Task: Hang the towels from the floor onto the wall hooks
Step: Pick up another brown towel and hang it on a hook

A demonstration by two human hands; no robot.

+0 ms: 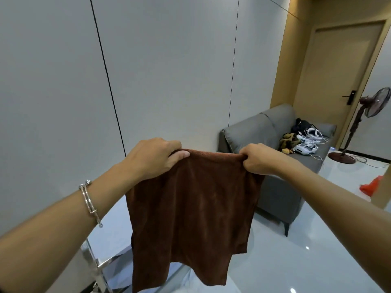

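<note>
A brown towel [190, 208] hangs in front of me, held up by its top edge and stretched flat between both hands. My left hand [152, 157] grips the top left corner, thumb over the front of the cloth. At the top right corner my right hand [258, 158] pinches the edge with curled fingers. The towel's lower edge dangles above the glossy floor. A grey panelled wall [169, 70] stands just behind the towel. No hook shows in this view.
A grey sofa [275, 187] with bags and white devices on its seat stands to the right against the wall. Beyond it are a standing fan [359, 123] and a door [338, 81]. A chrome rack [95, 263] is at lower left, an orange object [371, 186] at right.
</note>
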